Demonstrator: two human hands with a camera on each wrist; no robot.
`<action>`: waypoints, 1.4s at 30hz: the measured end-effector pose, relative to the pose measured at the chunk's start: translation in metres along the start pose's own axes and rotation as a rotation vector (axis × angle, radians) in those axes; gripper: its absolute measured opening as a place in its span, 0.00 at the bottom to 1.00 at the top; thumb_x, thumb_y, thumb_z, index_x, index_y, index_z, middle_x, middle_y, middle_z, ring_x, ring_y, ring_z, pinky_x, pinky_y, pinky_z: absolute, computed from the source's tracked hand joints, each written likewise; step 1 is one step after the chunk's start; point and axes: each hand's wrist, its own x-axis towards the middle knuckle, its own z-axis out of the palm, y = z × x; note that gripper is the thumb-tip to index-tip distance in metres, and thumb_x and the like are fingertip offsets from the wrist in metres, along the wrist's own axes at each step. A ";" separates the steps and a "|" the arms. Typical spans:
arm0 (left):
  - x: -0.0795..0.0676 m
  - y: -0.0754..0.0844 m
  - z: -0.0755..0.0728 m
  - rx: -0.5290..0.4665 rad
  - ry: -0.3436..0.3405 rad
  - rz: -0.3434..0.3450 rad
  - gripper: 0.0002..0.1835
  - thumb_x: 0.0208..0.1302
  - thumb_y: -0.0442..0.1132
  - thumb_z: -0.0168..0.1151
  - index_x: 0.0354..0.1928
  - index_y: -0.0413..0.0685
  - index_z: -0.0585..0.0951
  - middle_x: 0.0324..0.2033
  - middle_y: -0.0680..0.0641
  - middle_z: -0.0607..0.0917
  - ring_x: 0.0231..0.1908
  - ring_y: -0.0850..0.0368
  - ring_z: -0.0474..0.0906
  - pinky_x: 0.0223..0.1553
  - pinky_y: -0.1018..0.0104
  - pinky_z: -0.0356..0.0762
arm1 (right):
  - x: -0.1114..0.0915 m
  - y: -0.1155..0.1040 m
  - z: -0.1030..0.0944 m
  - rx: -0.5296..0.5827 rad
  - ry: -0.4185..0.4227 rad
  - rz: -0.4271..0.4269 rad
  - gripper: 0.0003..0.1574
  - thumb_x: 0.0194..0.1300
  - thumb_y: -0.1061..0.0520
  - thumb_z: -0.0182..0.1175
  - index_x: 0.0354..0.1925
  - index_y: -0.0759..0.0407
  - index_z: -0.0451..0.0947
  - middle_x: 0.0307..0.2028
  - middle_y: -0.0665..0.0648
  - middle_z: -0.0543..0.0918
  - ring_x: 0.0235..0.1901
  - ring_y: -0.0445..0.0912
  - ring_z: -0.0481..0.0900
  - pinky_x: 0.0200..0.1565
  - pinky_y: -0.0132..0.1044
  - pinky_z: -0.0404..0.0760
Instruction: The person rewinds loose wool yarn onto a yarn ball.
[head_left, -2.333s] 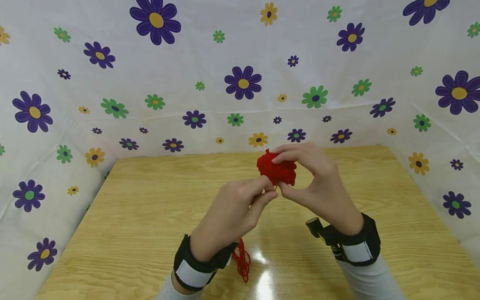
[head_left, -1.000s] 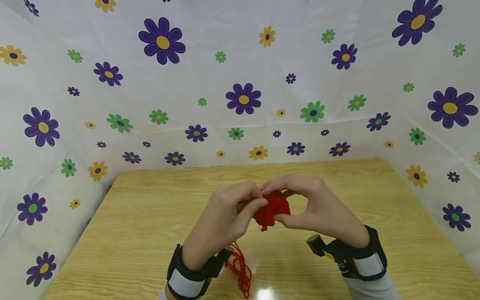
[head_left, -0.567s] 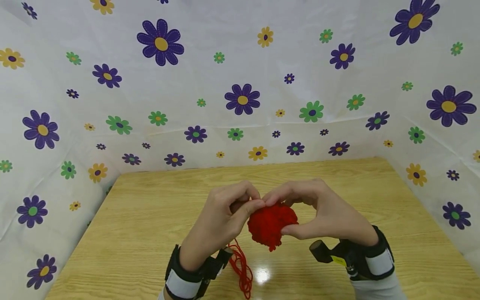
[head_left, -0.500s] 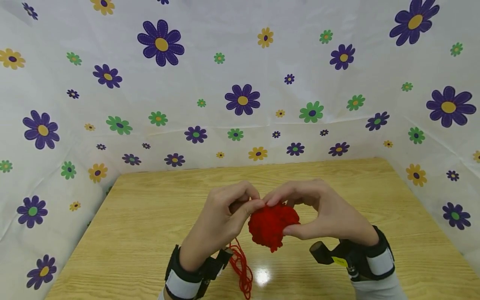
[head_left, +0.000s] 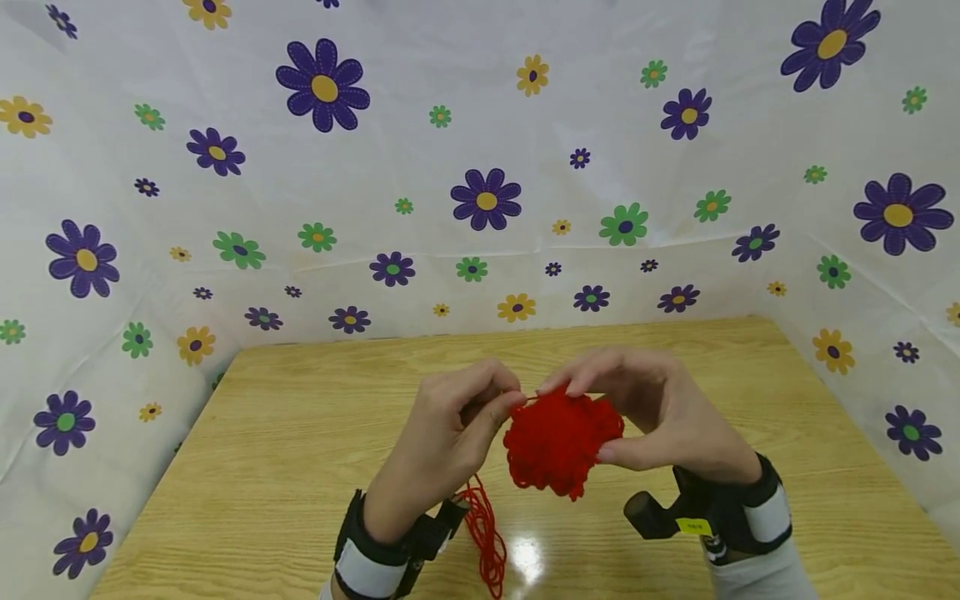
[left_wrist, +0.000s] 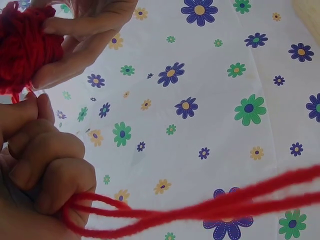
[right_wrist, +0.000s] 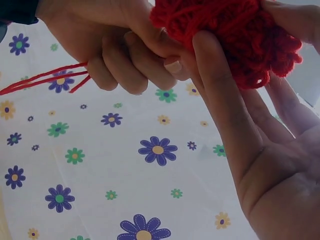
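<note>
A bunched red yarn piece with small loops along its edge is held above the table. My right hand grips it, fingers along the top and thumb at its right side. Left of it, my left hand pinches a short red strand that runs to the piece's upper left. In the left wrist view, more yarn comes out of the left hand's curled fingers as several loose lengths. The right wrist view shows wound strands across the yarn piece, with a finger lying against it.
Loose loops of red yarn hang or lie below the left hand; which of the two I cannot tell. Beneath is a wooden table, backed by a white flower-print cloth. Both wrists wear black camera straps.
The yarn piece has come lower in view and been turned, its broad side now facing me. My right hand has shifted slightly right, and a short strand shows between the hands.
</note>
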 end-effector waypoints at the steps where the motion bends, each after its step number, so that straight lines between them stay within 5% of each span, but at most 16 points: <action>1: 0.000 0.000 0.000 0.002 0.000 0.004 0.05 0.65 0.25 0.60 0.34 0.42 0.77 0.21 0.51 0.74 0.19 0.65 0.64 0.17 0.75 0.66 | 0.001 0.000 0.000 0.003 0.011 -0.001 0.28 0.60 0.68 0.65 0.58 0.57 0.75 0.57 0.64 0.77 0.53 0.60 0.76 0.44 0.55 0.79; 13: 0.001 -0.002 0.004 0.065 -0.012 0.031 0.10 0.63 0.20 0.50 0.37 0.40 0.77 0.23 0.51 0.75 0.20 0.65 0.65 0.20 0.77 0.66 | 0.004 -0.001 0.003 0.020 0.117 -0.010 0.29 0.59 0.70 0.64 0.59 0.59 0.74 0.57 0.66 0.75 0.56 0.62 0.72 0.46 0.56 0.78; 19: 0.003 -0.004 0.007 0.090 -0.024 0.022 0.09 0.68 0.25 0.53 0.44 0.39 0.80 0.28 0.51 0.79 0.25 0.64 0.70 0.26 0.76 0.71 | 0.005 -0.001 0.004 -0.030 0.199 -0.038 0.30 0.59 0.70 0.65 0.59 0.59 0.73 0.56 0.65 0.73 0.56 0.61 0.70 0.49 0.51 0.78; 27: 0.002 -0.004 0.010 0.149 -0.037 -0.039 0.09 0.68 0.30 0.58 0.47 0.41 0.82 0.25 0.54 0.76 0.22 0.65 0.65 0.23 0.74 0.67 | 0.010 -0.002 0.008 -0.125 0.315 -0.085 0.32 0.54 0.74 0.67 0.57 0.64 0.73 0.53 0.66 0.73 0.54 0.61 0.70 0.49 0.49 0.78; 35: 0.001 -0.002 0.011 0.220 -0.073 -0.050 0.03 0.68 0.32 0.60 0.38 0.45 0.82 0.20 0.55 0.68 0.20 0.65 0.62 0.20 0.74 0.62 | 0.016 0.002 0.011 -0.316 0.436 -0.107 0.36 0.47 0.81 0.66 0.56 0.75 0.71 0.52 0.69 0.73 0.52 0.62 0.73 0.43 0.52 0.80; 42: 0.001 -0.001 0.011 0.268 -0.090 -0.055 0.02 0.66 0.32 0.62 0.35 0.45 0.82 0.22 0.56 0.70 0.21 0.65 0.64 0.21 0.75 0.64 | 0.018 0.007 0.013 -0.513 0.471 -0.049 0.41 0.40 0.83 0.68 0.57 0.73 0.74 0.50 0.62 0.75 0.52 0.57 0.74 0.43 0.47 0.81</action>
